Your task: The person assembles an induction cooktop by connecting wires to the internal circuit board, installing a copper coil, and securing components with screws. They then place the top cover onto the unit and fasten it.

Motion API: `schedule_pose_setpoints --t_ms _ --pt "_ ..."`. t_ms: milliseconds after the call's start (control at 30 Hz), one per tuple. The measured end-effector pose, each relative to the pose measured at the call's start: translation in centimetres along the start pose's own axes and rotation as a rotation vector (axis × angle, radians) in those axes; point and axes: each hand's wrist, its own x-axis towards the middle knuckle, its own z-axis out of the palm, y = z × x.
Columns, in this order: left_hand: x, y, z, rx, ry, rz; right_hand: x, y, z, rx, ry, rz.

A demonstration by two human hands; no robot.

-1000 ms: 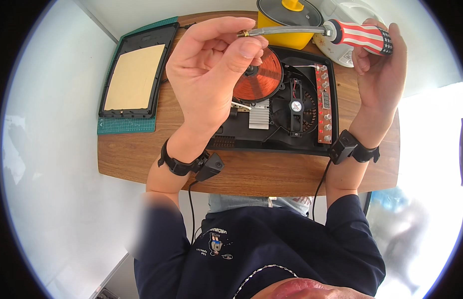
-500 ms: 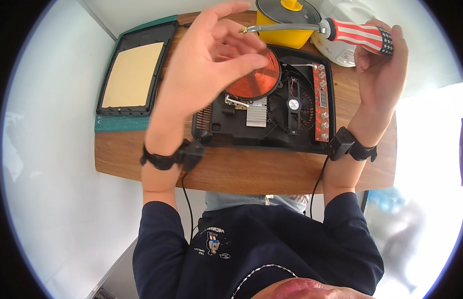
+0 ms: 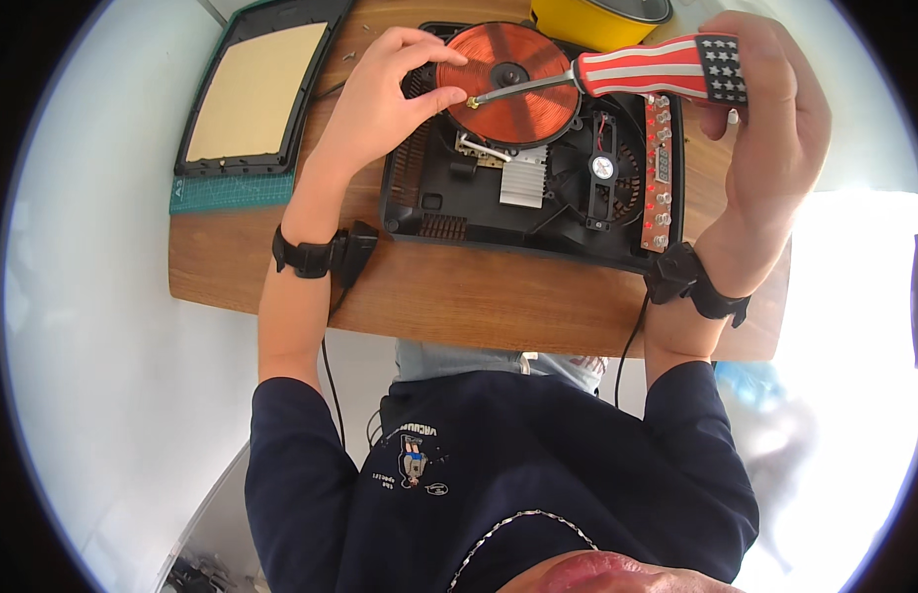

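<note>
While right hand [image 3: 778, 124] grips one screwdriver [image 3: 627, 73] | left hand [image 3: 383, 111]: fingers parted | one coil [image 3: 510, 51] (one fan [image 3: 602, 168])

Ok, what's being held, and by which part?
The right hand holds the screwdriver by its handle's star-patterned end; the left hand is open, nothing visible in it.

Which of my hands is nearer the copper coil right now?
Left. Your left hand is at the left side of the copper coil; your right hand is farther off to the coil's right, holding the screwdriver.
</note>
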Motion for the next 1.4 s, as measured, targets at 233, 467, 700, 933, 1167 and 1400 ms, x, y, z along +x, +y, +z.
schedule_pose_setpoints --t_ms 233,467,700,933,1167,1400 --pt "-1.3 -0.9 -0.1 -0.07 -0.082 0.024 -1.6 -0.7 5.1 -0.027 0.083 -0.066" --pt "-1.4 -0.2 -1.0 0.053 -0.161 0.103 -2.3 -2.7 6.0 -0.269 -0.103 -0.058" --pt "-1.8 0.5 -1.4 0.245 -0.223 0.153 -2.1 -2.1 6.5 -0.268 -0.194 -0.043" --pt "-0.8 2.1 -2.6 0.175 -0.326 0.116 -2.4 -2.7 7.0 -0.407 -0.181 -0.141" --pt "-1.0 2.0 -2.2 0.185 -0.296 0.158 -2.4 -1.6 7.2 -0.324 -0.181 -0.089" --pt "-1.1 2.0 -2.0 0.206 -0.29 0.177 -2.7 -1.8 7.8 -0.43 -0.179 -0.238"
